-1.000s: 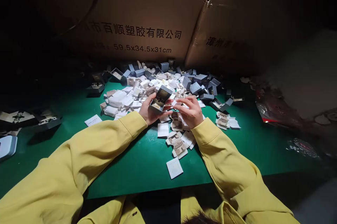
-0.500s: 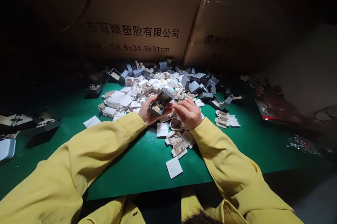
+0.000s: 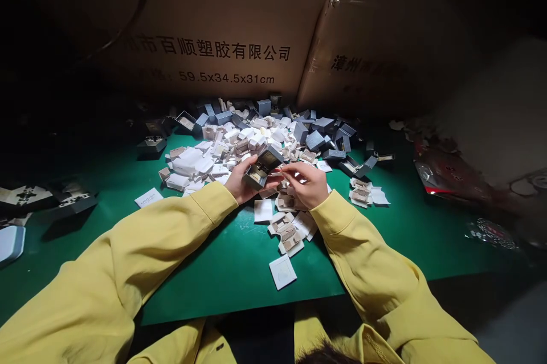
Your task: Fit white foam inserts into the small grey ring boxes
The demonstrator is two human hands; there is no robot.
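My left hand (image 3: 240,183) is closed round a small dark jewelry box (image 3: 261,167), its lid raised and its inside turned toward me. Close by on the right, my right hand (image 3: 308,182) has thumb and forefinger pinched together near the box's edge. Whatever lies in that pinch is too small to name. Below my hands are folded white card inserts (image 3: 288,234) and a square white card (image 3: 282,272) on the green table (image 3: 222,278).
Behind my hands spreads a heap of white paper inserts (image 3: 190,162) and dark boxes (image 3: 316,140). Large cardboard cartons (image 3: 226,16) stand at the back. A red plastic packet (image 3: 448,170) lies right, and open boxes (image 3: 74,201) sit left.
The jewelry box has tilted slightly in my left hand, and the left fingers beneath it show more. My right hand has shifted a little, its fingers still pinched.
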